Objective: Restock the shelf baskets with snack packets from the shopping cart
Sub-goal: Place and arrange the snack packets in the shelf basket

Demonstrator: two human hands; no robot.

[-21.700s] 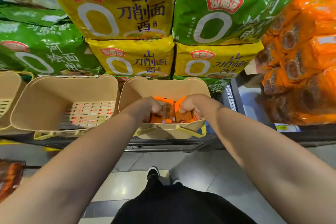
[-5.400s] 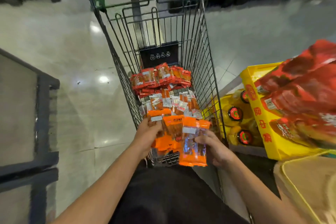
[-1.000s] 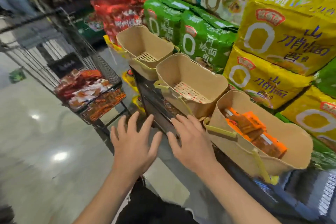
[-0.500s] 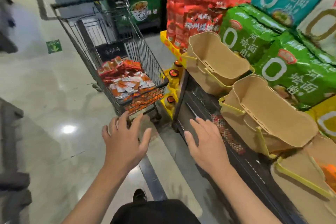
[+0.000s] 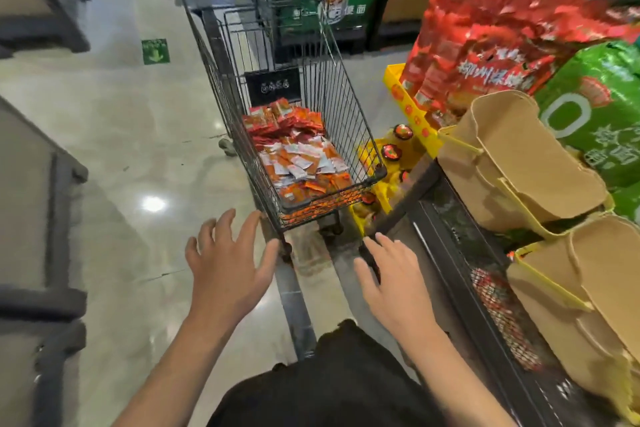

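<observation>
The snack packets (image 5: 298,163) lay heaped in the shopping cart (image 5: 332,87), which stood beside the shelf baskets (image 5: 519,163). Short of the cart's near end, the left hand (image 5: 228,267) and right hand (image 5: 391,281) hovered palm-down. Both had fingers spread wide, holding and touching nothing.
</observation>
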